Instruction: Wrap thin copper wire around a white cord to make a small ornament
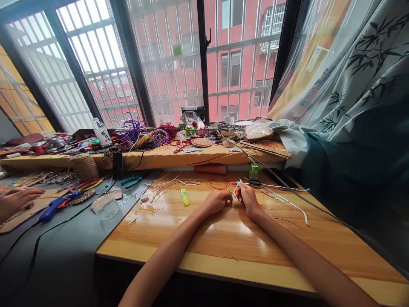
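Pinching the pale strand [235,188] between them, your left hand [219,201] and right hand [248,198] sat close together, fingers curled. Strand was just above the table [220,247], right of the lighter [184,197], near the scissors [254,183].

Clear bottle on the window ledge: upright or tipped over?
Upright: the clear bottle stands neck up on the window ledge, its label facing the camera, with only a slight lean in the picture.
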The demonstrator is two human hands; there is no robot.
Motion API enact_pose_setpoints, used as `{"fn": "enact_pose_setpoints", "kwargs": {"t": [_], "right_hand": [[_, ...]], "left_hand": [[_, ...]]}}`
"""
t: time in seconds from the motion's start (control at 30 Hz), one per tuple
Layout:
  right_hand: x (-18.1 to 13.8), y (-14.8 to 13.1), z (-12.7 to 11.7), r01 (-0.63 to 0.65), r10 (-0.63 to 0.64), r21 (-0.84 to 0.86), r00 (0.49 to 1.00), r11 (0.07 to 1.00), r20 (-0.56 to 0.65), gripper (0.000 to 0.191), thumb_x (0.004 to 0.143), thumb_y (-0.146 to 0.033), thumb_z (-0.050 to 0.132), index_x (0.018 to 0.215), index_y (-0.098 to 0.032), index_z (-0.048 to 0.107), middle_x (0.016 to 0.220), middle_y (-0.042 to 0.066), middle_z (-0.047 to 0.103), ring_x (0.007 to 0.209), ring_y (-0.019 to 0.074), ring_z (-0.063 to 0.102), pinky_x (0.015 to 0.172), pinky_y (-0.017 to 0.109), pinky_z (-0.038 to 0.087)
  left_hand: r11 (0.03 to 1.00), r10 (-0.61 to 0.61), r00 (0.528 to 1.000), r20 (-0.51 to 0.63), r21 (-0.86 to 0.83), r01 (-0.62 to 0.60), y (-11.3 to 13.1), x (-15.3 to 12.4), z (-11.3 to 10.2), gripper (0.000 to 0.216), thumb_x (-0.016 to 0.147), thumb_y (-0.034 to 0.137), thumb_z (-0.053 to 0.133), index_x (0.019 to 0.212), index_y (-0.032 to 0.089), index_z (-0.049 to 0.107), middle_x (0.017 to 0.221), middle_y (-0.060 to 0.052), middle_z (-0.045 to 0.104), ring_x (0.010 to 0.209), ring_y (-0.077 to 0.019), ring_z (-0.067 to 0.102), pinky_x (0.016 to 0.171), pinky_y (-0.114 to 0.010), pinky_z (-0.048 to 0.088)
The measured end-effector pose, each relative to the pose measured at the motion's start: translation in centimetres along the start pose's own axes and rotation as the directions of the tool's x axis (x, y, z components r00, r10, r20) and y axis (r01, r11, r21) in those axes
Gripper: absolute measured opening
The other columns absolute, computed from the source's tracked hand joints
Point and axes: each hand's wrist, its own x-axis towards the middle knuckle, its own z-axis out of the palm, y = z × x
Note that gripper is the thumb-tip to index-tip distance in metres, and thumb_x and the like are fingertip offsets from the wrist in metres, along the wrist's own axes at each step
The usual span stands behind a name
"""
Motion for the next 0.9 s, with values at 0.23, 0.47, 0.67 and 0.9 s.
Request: {"fn": "enact_pose_setpoints", "kwargs": {"t": [0.23,0.47,0.67,0.9], "right_hand": [[0.1,-0.1,0.1,-0.005,0.006,-0.019,1.000,1.000,0.020,0.031,0.070,-0.039,0.038,0.079,-0.013,0.053,0.043,-0.007,0.037,0.034,0.0044,0.027,0.034,0.018,0.020],[0.4,0.5,0.3,0.030,0.002,-0.266,0.993,0.964,0.120,0.043,0.074,-0.052,0.032,0.077,-0.015,0.053,0.049,-0.005,0.042,0.036,0.0054,0.032,0.037,0.020,0.025],[0.1,0.6,0.3,0.193,-0.092,-0.426,0.965,0.884,0.246,0.031,0.074,-0.042,0.039,0.075,-0.016,0.055,0.058,-0.003,0.049,0.038,0.0054,0.039,0.039,0.020,0.030],[-0.8,-0.3,0.6,0.230,-0.131,-0.426,0.960,0.875,0.249,0.027,0.072,-0.035,0.041,0.083,-0.016,0.057,0.057,-0.001,0.054,0.040,0.0075,0.041,0.042,0.021,0.032]], "left_hand": [[0.995,-0.023,1.000,0.018,0.099,0.021,0.5,-0.3,-0.3,0.025,0.075,0.024,0.037,0.073,0.019,0.061,0.068,-0.002,0.061,0.061,-0.0122,0.051,0.058,-0.020,0.035],[0.977,-0.194,0.966,-0.169,-0.127,0.174,0.3,0.2,-0.5,0.030,0.080,0.029,0.032,0.077,0.016,0.060,0.059,0.000,0.057,0.055,-0.0096,0.049,0.054,-0.018,0.035],[0.972,-0.230,0.948,-0.219,-0.095,0.213,0.1,0.2,-0.6,0.031,0.079,0.030,0.035,0.070,0.015,0.059,0.057,-0.001,0.056,0.054,-0.0094,0.047,0.052,-0.018,0.033],[0.978,-0.204,0.963,-0.177,-0.071,0.194,0.2,0.2,-0.4,0.029,0.079,0.029,0.035,0.082,0.017,0.062,0.076,-0.003,0.064,0.067,-0.0123,0.054,0.063,-0.020,0.038]]}}
